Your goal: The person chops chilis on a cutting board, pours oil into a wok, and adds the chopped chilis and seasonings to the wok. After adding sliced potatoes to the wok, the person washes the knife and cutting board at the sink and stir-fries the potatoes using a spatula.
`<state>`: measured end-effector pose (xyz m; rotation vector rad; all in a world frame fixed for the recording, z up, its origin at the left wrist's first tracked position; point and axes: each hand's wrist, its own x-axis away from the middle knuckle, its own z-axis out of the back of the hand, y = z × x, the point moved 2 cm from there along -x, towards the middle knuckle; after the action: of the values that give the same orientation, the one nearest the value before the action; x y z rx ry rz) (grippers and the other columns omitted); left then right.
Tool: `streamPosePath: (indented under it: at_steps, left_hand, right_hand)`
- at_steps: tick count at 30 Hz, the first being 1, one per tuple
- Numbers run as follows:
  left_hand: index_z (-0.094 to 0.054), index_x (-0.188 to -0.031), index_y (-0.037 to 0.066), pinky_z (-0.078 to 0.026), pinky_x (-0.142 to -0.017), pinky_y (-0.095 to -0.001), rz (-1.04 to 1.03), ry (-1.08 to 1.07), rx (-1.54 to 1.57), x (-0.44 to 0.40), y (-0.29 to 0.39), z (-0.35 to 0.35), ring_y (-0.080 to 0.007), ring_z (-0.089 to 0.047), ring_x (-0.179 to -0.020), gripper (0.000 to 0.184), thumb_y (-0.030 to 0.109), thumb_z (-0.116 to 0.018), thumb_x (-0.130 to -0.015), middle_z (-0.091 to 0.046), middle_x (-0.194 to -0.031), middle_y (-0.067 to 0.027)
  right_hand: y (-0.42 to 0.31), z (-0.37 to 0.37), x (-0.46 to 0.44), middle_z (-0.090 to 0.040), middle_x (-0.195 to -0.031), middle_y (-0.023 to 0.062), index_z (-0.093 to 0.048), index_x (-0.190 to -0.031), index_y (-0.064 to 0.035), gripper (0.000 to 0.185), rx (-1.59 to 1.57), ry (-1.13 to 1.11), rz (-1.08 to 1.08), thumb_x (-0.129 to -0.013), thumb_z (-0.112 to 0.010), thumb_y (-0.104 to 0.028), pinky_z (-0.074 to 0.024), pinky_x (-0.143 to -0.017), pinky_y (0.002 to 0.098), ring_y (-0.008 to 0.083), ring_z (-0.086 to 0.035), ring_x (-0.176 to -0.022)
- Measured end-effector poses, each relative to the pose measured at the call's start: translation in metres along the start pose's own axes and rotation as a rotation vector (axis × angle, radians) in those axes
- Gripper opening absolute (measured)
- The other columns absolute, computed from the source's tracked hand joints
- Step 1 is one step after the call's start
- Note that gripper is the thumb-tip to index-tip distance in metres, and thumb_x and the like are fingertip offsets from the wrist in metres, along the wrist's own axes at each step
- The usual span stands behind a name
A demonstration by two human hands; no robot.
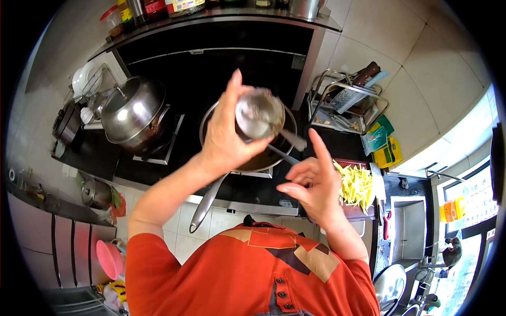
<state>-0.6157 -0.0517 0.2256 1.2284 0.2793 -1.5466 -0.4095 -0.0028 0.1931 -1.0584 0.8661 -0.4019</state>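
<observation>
My left hand [224, 129] is closed round a small round metal bowl [252, 118], raised over the wok [204, 131]. The bowl is tilted so its inside faces me; what it holds, if anything, is blurred. A short grey handle [294, 140], perhaps a spoon's, shows at its lower right. To the right hovers my right hand [316, 187], index finger and thumb stretched apart and the other fingers bent, with nothing in it. A dark utensil handle [282, 155] leans over the wok's rim. The wok's long metal handle [205, 208] points toward me; its contents are mostly hidden.
Pale yellow cut strips [358, 185] lie on a board [354, 211] right of the stove. A lidded steel pot [134, 108] stands on the left burner. Behind right is a knife rack [342, 100]; farther right, a sink [408, 231]. Jars [154, 8] line the shelf.
</observation>
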Motion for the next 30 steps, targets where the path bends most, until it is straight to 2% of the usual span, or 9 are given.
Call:
streamPosePath:
  at_steps: [1,5,9,14,17,20,23,25,30]
  left_hand:
    - [-0.014,-0.148,0.003,-0.04,-0.1,-0.0439,0.011,-0.009,-0.006,0.018,0.002,-0.003,-0.0331,-0.055,-0.113,0.116,0.01,-0.085,-0.057,-0.053,-0.124,-0.0178]
    - [-0.025,-0.144,0.006,-0.032,-0.105,-0.0559,-0.09,-0.005,-0.091,0.06,-0.001,-0.001,-0.0331,-0.051,-0.117,0.109,0.008,-0.087,-0.054,-0.05,-0.129,-0.0152]
    - [-0.03,-0.141,0.011,-0.033,-0.104,-0.0549,-0.22,-0.052,-0.203,0.077,-0.007,0.005,-0.0317,-0.052,-0.117,0.102,0.006,-0.086,-0.055,-0.049,-0.13,-0.0147]
    - [-0.029,-0.142,0.01,-0.033,-0.104,-0.0553,-0.116,-0.111,-0.255,0.083,-0.009,0.013,-0.0319,-0.052,-0.116,0.104,0.006,-0.086,-0.054,-0.049,-0.131,-0.0148]
    - [-0.028,-0.142,0.006,-0.032,-0.106,-0.0548,-0.096,-0.137,-0.279,0.081,-0.013,0.012,-0.0326,-0.052,-0.117,0.107,0.007,-0.086,-0.053,-0.05,-0.131,-0.0147]
    - [-0.027,-0.142,0.003,-0.03,-0.108,-0.0543,-0.101,-0.146,-0.273,0.08,-0.016,0.009,-0.0332,-0.052,-0.118,0.109,0.006,-0.086,-0.05,-0.052,-0.13,-0.0148]
    - [-0.027,-0.143,0.004,-0.03,-0.108,-0.0543,-0.086,-0.16,-0.253,0.081,-0.019,0.006,-0.0328,-0.052,-0.117,0.11,0.004,-0.085,-0.049,-0.053,-0.129,-0.0149]
    - [-0.027,-0.143,0.005,-0.03,-0.108,-0.0542,-0.077,-0.161,-0.234,0.082,-0.02,0.002,-0.0326,-0.053,-0.117,0.11,0.003,-0.085,-0.049,-0.053,-0.129,-0.0149]
    - [-0.025,-0.146,0.011,-0.031,-0.106,-0.0547,-0.026,-0.192,-0.185,0.086,-0.025,-0.006,-0.0307,-0.049,-0.12,0.11,0.001,-0.083,-0.053,-0.047,-0.132,-0.0132]
  right_hand:
    - [0.003,-0.013,0.0,-0.064,-0.072,0.003,-0.024,-0.148,-0.0053,0.097,-0.032,-0.001,0.019,-0.072,-0.084,-0.016,-0.0498,-0.056,0.0199,0.0052,-0.06,-0.06]
    - [0.003,-0.035,0.001,-0.068,-0.074,0.0062,-0.052,-0.125,0.0001,0.037,0.033,0.027,-0.07,-0.089,-0.061,-0.002,-0.0523,-0.053,0.0226,0.0102,-0.067,-0.061]
    - [0.014,-0.041,-0.015,-0.069,-0.082,0.0138,-0.057,-0.113,0.0034,0.026,0.145,0.02,0.119,-0.087,-0.06,0.001,-0.0551,-0.058,0.0269,0.019,-0.071,-0.068]
    - [0.008,-0.032,-0.024,-0.066,-0.088,0.0189,-0.058,-0.109,0.0054,0.029,0.356,-0.06,0.362,-0.081,-0.06,0.006,-0.0556,-0.066,0.0324,0.0275,-0.069,-0.077]
    - [0.005,-0.03,-0.025,-0.065,-0.089,0.0186,-0.059,-0.105,0.0069,0.03,0.581,-0.137,0.649,-0.074,-0.061,0.007,-0.0551,-0.068,0.034,0.0289,-0.067,-0.076]
    - [0.007,-0.031,-0.022,-0.064,-0.09,0.0186,-0.06,-0.102,0.0071,0.033,0.689,-0.316,0.556,-0.07,-0.061,0.005,-0.0544,-0.07,0.0341,0.0301,-0.066,-0.077]
    - [0.018,-0.032,-0.022,-0.065,-0.086,0.0173,-0.059,-0.102,0.0082,0.023,0.431,-0.311,0.338,-0.08,-0.058,0.003,-0.056,-0.065,0.0315,0.0272,-0.068,-0.074]
    - [0.033,-0.032,-0.024,-0.066,-0.083,0.0175,-0.058,-0.101,0.0105,0.018,-0.159,-0.236,-0.435,-0.091,-0.051,-0.002,-0.0573,-0.06,0.029,0.0248,-0.07,-0.071]
    - [0.055,-0.027,-0.026,-0.065,-0.081,0.0207,-0.057,-0.102,0.0108,0.021,-0.435,-0.156,-0.539,-0.095,-0.047,-0.006,-0.0582,-0.058,0.0289,0.0263,-0.07,-0.069]
